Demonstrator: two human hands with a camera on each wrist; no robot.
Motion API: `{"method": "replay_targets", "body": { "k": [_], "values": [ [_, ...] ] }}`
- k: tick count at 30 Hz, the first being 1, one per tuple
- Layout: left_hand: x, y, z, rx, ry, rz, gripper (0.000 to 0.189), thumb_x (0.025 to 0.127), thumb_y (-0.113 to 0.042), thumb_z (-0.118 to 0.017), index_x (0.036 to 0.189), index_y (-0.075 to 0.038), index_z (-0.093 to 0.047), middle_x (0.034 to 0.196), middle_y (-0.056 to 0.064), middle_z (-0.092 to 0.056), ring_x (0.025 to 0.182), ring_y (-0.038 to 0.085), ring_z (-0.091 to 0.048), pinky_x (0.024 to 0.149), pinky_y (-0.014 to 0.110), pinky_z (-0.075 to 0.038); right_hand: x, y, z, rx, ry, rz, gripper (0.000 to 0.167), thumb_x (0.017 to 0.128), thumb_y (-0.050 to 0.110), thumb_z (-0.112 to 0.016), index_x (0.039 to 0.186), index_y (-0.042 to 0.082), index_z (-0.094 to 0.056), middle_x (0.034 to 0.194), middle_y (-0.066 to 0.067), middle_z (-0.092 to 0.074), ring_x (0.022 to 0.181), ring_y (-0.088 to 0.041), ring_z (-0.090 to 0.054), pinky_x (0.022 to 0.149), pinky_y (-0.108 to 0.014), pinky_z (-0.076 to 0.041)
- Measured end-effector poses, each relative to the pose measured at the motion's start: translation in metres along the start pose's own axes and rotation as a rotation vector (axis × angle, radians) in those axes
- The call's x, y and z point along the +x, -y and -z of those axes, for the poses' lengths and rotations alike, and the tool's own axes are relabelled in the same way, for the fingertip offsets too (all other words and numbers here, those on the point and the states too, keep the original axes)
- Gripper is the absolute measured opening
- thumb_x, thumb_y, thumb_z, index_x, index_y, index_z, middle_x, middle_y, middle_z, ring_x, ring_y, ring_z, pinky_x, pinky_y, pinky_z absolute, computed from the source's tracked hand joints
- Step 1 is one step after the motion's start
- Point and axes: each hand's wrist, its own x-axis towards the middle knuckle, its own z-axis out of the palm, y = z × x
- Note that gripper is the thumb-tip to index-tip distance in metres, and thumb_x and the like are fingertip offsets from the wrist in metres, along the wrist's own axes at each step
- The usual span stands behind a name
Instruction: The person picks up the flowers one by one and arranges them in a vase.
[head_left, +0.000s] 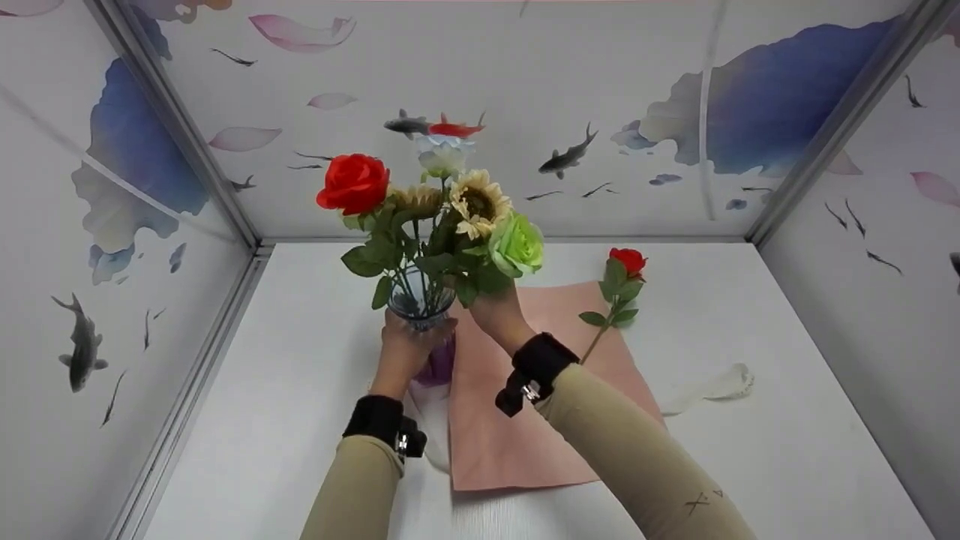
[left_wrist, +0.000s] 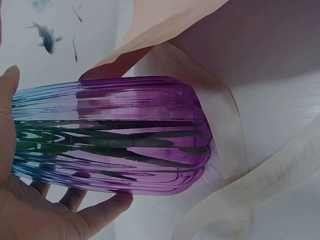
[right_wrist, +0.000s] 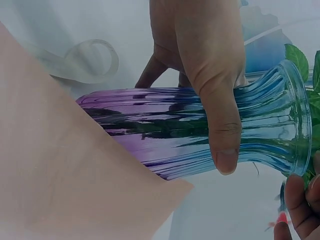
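My left hand (head_left: 409,345) grips a ribbed glass vase (left_wrist: 140,135), blue toward the rim and purple at the base, its fingers and thumb wrapped around the upper body. Dark green stems show through the glass. Above the rim spread a red rose (head_left: 354,184), a pale white-blue flower (head_left: 445,157), cream sunflowers (head_left: 480,204) and a green rose (head_left: 516,246). Close to the rim, beneath the green rose, is my right hand (head_left: 501,315). Its bent fingers (right_wrist: 300,200) appear beside the rim and leaves; foliage and the frame edge hide whether they pinch a stem.
Pink wrapping paper (head_left: 540,420) lies on the white table to the right of the vase. A single red rose (head_left: 628,262) rests partly over its right edge. Pale ribbon (left_wrist: 225,130) lies near the vase base, and a ribbon end (head_left: 720,386) extends right. Patterned walls (head_left: 480,67) enclose the table.
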Motion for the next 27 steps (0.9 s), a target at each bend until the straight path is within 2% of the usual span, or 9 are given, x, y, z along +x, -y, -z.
{"method": "replay_targets", "body": {
  "k": [4,8,9,14,17,20,23,24,27],
  "values": [
    [0.001,0.000,-0.002,0.005,-0.017,-0.035,0.096,0.086,-0.042,-0.079,0.152,0.004,-0.027,0.152,0.032,-0.034,0.136,0.048,-0.043,0.113,0.060,-0.034,0.005,0.001,0.000,-0.103,0.015,-0.082,0.037,0.096,0.009,-0.072,0.130,-0.001,-0.061,0.083,-0.005,-0.066,0.058,-0.007,-0.052,0.057,-0.024,-0.044],
    [0.001,0.000,-0.002,0.005,-0.014,-0.016,0.097,0.086,-0.043,-0.079,0.153,0.004,-0.026,0.153,0.031,-0.034,0.136,0.048,-0.043,0.113,0.061,-0.035,0.008,0.004,0.001,-0.211,0.007,-0.149,0.027,0.096,0.016,-0.073,0.118,0.002,-0.070,0.069,-0.001,-0.061,0.053,-0.009,-0.053,0.056,-0.025,-0.047],
    [0.001,0.000,-0.002,0.007,-0.013,-0.009,0.097,0.086,-0.044,-0.078,0.153,0.003,-0.025,0.154,0.031,-0.034,0.136,0.048,-0.043,0.113,0.060,-0.035,0.008,0.004,0.001,-0.222,0.002,-0.159,0.023,0.096,0.018,-0.073,0.113,0.002,-0.071,0.069,0.000,-0.061,0.053,-0.010,-0.054,0.056,-0.025,-0.048],
    [0.004,0.000,-0.003,0.029,-0.008,-0.031,0.095,0.086,-0.044,-0.078,0.152,0.001,-0.027,0.153,0.027,-0.034,0.137,0.046,-0.043,0.115,0.060,-0.032,0.013,0.004,-0.002,-0.097,-0.014,-0.217,0.026,0.097,0.018,-0.069,0.118,0.003,-0.068,0.082,-0.005,-0.064,0.056,-0.018,-0.055,0.056,-0.030,-0.052],
    [0.005,0.000,-0.003,0.046,-0.009,-0.050,0.092,0.086,-0.044,-0.078,0.150,0.000,-0.029,0.151,0.026,-0.036,0.137,0.045,-0.044,0.114,0.061,-0.033,0.015,0.002,-0.002,-0.114,-0.006,-0.255,0.030,0.098,0.024,-0.071,0.124,0.009,-0.069,0.090,-0.005,-0.070,0.054,-0.025,-0.059,0.056,-0.034,-0.055],
    [0.006,0.000,-0.004,0.046,-0.010,-0.050,0.089,0.087,-0.045,-0.078,0.149,0.000,-0.033,0.149,0.026,-0.042,0.135,0.045,-0.047,0.112,0.060,-0.037,0.014,0.001,0.001,-0.203,0.027,-0.358,0.027,0.097,0.036,-0.071,0.106,0.010,-0.074,0.080,-0.007,-0.069,0.055,-0.030,-0.064,0.064,-0.034,-0.056],
    [0.006,0.001,-0.005,0.039,-0.011,-0.044,0.089,0.086,-0.045,-0.078,0.149,0.001,-0.034,0.147,0.026,-0.046,0.135,0.044,-0.049,0.111,0.058,-0.040,0.011,-0.001,0.005,-0.255,0.067,-0.470,0.039,0.096,0.048,-0.069,0.085,0.010,-0.070,0.068,-0.004,-0.062,0.058,-0.028,-0.067,0.072,-0.035,-0.054],
    [0.006,0.001,-0.004,0.032,-0.012,-0.045,0.090,0.086,-0.045,-0.079,0.149,0.000,-0.034,0.147,0.026,-0.047,0.135,0.043,-0.049,0.111,0.057,-0.041,0.010,-0.002,0.006,-0.262,0.078,-0.493,0.046,0.095,0.050,-0.069,0.077,0.009,-0.065,0.063,-0.005,-0.057,0.058,-0.026,-0.066,0.073,-0.035,-0.054],
    [0.005,0.001,-0.004,0.015,-0.009,-0.043,0.091,0.086,-0.045,-0.079,0.150,0.000,-0.032,0.148,0.025,-0.046,0.137,0.041,-0.048,0.112,0.055,-0.040,0.008,-0.004,0.010,-0.251,0.106,-0.498,0.049,0.095,0.052,-0.068,0.072,0.009,-0.060,0.059,-0.002,-0.053,0.058,-0.023,-0.065,0.075,-0.040,-0.054]
  ]
}}
